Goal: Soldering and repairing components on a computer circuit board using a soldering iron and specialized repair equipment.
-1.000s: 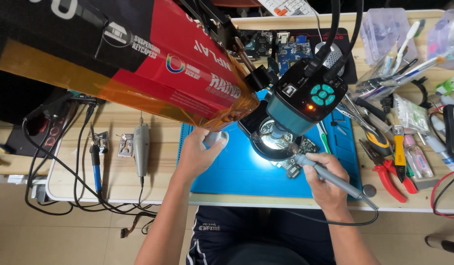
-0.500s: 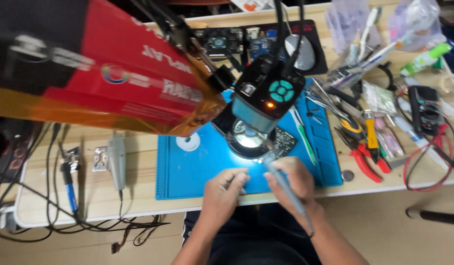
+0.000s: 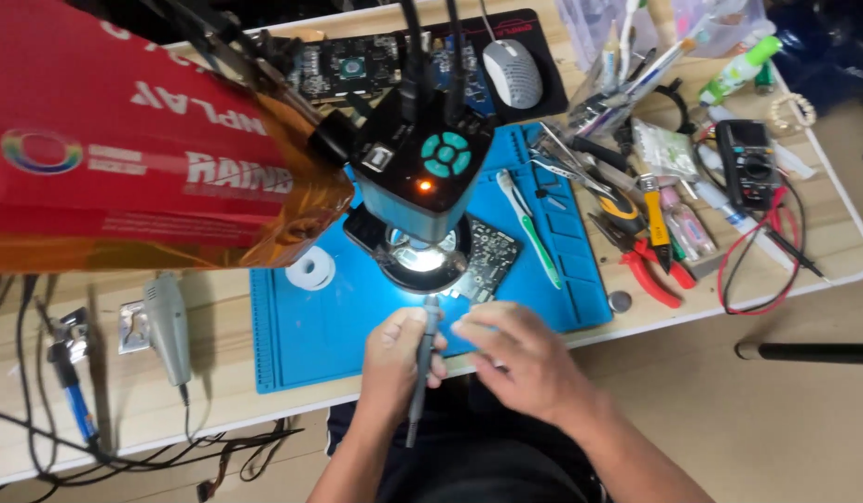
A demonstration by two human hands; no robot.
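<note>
Pale wooden workbench (image 3: 823,251) carries a blue silicone work mat (image 3: 320,335) at its centre.

1. Far left: a blue-handled soldering iron (image 3: 66,377) lies among black cables, with a grey hot-air handpiece (image 3: 168,326) just beside it on the bench.
2. Upper left: a red and amber printed box (image 3: 124,158) overhangs the mat's left corner, close to the camera.
3. On the mat: a white tape roll (image 3: 310,271) lies near the left edge. A black digital microscope head with teal buttons (image 3: 422,168) stands over a dark printed circuit board (image 3: 487,256), its ring light lit.
4. Left hand (image 3: 399,359): clenched around a slim grey pen-shaped tool (image 3: 422,363), which runs upright through the fist; its tip points toward the board, at the mat's near edge. Contact between tip and board probably does not occur, but the glare hides it.
5. Right hand (image 3: 520,359): fingers loosely curled, holding nothing, just beside the left hand and touching the mat's near edge.
6. Right of the mat: red-handled pliers (image 3: 650,270) lie near a black multimeter (image 3: 746,163) with red leads.
</note>
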